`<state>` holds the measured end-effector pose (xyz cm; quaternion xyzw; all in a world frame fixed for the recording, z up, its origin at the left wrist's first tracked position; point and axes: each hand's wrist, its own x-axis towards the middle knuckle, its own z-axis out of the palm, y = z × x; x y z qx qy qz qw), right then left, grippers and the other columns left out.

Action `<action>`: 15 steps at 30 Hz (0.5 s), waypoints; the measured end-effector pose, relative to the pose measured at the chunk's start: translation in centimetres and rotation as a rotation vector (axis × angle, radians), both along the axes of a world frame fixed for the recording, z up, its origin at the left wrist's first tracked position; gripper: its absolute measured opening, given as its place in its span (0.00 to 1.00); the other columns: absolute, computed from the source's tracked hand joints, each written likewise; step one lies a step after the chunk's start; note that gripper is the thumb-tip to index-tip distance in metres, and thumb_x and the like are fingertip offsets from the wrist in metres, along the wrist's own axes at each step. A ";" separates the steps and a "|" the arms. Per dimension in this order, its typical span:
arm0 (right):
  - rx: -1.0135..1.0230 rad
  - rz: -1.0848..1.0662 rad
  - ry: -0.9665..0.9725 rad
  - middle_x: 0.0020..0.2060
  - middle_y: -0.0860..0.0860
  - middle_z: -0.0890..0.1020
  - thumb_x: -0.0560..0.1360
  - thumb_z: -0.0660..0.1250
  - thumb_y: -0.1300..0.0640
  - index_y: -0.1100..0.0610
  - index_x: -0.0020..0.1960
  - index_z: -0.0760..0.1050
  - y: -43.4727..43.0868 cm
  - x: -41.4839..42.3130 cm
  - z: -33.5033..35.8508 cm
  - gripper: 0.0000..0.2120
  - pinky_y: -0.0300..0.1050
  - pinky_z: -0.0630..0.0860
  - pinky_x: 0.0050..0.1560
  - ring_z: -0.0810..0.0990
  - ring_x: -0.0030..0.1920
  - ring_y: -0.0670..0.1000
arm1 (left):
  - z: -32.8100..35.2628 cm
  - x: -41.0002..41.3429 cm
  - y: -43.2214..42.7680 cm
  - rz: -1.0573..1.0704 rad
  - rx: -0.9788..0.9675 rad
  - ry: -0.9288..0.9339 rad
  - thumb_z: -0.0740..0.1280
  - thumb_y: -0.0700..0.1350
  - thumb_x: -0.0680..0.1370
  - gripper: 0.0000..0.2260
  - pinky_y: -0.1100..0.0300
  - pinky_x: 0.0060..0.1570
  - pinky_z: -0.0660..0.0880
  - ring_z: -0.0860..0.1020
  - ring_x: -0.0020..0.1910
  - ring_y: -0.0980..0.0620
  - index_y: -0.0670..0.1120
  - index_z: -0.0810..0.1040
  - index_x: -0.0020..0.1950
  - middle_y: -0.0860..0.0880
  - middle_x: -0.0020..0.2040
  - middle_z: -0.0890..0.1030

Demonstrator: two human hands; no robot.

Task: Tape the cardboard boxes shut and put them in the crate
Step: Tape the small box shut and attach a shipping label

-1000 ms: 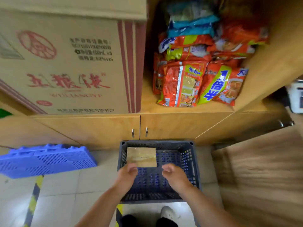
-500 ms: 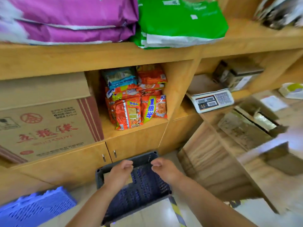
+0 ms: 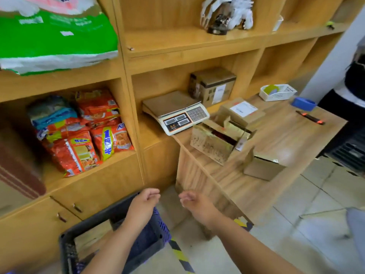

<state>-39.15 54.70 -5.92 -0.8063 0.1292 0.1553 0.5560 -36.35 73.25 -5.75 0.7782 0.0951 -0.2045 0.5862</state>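
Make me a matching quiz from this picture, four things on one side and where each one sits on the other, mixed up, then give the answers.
Things:
1. scale
2. noodle packets
3. white basket
4. crate

Places:
A. on the floor, below the hands
B. far end of the wooden counter
C. shelf cubby left of the scale's cubby
D. shelf ledge beside the counter's corner

Pairs: 1-D, 2-C, 3-B, 4-A

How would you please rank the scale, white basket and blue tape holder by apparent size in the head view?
Largest to smallest:
1. Scale
2. White basket
3. Blue tape holder
The last two sit farther away, so true sizes are unsure.
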 end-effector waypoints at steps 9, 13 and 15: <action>-0.086 -0.110 -0.077 0.39 0.44 0.80 0.74 0.63 0.67 0.51 0.40 0.78 -20.3 -2.9 1.3 0.13 0.31 0.71 0.41 0.77 0.41 0.42 | 0.9 -1.4 -19.9 -0.077 -0.032 -0.030 0.62 0.40 0.78 0.10 0.58 0.53 0.73 0.79 0.51 0.54 0.55 0.77 0.46 0.53 0.48 0.82; -0.092 -0.151 -0.071 0.41 0.44 0.80 0.75 0.62 0.64 0.53 0.43 0.78 -25.8 -3.1 1.8 0.09 0.30 0.70 0.34 0.76 0.37 0.39 | 1.0 -1.1 -24.5 -0.113 -0.002 -0.015 0.63 0.40 0.77 0.10 0.52 0.60 0.72 0.78 0.53 0.52 0.56 0.78 0.45 0.51 0.50 0.82; -0.098 -0.180 -0.076 0.44 0.45 0.81 0.76 0.62 0.63 0.53 0.46 0.79 -27.8 -3.0 1.6 0.09 0.33 0.71 0.38 0.77 0.41 0.42 | 0.8 -0.6 -26.3 -0.130 -0.001 -0.010 0.64 0.40 0.77 0.10 0.51 0.61 0.73 0.79 0.54 0.51 0.55 0.78 0.45 0.51 0.50 0.82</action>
